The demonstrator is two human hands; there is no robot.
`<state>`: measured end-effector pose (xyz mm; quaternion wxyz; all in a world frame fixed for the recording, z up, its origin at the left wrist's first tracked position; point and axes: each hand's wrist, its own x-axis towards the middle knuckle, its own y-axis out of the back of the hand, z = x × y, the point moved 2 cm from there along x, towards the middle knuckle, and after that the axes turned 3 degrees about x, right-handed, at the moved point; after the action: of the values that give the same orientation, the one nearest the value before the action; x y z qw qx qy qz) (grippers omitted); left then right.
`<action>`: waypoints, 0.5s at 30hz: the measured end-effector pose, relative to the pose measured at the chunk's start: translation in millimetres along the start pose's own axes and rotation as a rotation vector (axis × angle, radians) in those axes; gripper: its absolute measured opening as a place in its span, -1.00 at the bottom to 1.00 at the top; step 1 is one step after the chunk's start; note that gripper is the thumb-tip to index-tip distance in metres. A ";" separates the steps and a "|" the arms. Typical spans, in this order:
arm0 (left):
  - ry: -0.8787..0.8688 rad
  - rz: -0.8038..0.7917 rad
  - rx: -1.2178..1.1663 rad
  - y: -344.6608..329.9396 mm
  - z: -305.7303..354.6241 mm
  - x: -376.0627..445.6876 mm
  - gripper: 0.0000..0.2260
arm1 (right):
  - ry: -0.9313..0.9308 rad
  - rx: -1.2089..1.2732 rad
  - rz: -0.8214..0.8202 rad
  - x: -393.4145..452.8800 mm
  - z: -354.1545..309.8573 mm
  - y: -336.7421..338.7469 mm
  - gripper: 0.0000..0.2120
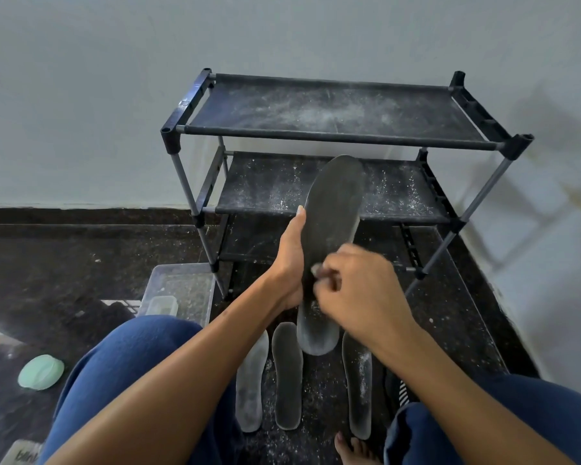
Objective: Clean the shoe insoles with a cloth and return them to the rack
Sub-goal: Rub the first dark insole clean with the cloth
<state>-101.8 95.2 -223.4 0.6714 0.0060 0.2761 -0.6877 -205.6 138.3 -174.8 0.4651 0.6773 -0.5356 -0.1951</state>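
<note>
My left hand [291, 260] grips a long dark grey insole [332, 209] by its left edge and holds it upright in front of the rack. On the insole's lower half my right hand [356, 290] is closed around a small pale cloth [316, 270], of which only a corner shows. Three more dusty insoles lie on the floor between my knees: a pale one [251, 384], a grey one [286, 377] and a third [358, 384] to the right. The black shoe rack [332, 135] stands against the wall, both visible shelves speckled with white dust.
A clear plastic tub [182, 290] sits on the dark floor left of the rack. A mint green rounded object [41, 371] lies at the far left. My blue-clad knees [131, 364] frame the floor space, and a bare foot [354, 449] shows at the bottom.
</note>
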 end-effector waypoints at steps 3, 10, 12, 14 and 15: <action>-0.001 -0.079 -0.038 -2.3 0.5 -0.1 -0.40 | 0.032 -0.042 0.198 9.9 7.9 9.7 -0.81; 0.002 -0.060 -0.031 -6.8 2.2 -4.0 -0.47 | -0.118 0.005 -0.078 -0.3 5.8 5.0 -0.90; 0.008 -0.069 -0.054 -5.5 5.2 -4.4 -0.49 | -0.069 0.056 0.067 2.0 8.8 6.7 -0.90; 0.027 -0.102 -0.046 -4.8 8.0 -7.2 -0.47 | -0.036 0.058 0.164 6.6 12.9 8.9 -0.87; 0.042 -0.121 -0.027 -4.2 9.1 -8.4 -0.46 | -0.026 0.049 0.188 7.9 13.5 9.6 -0.85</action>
<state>-101.5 99.1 -210.9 0.6225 -0.0056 0.2992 -0.7231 -218.3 125.5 -171.5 0.4577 0.6326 -0.6074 -0.1462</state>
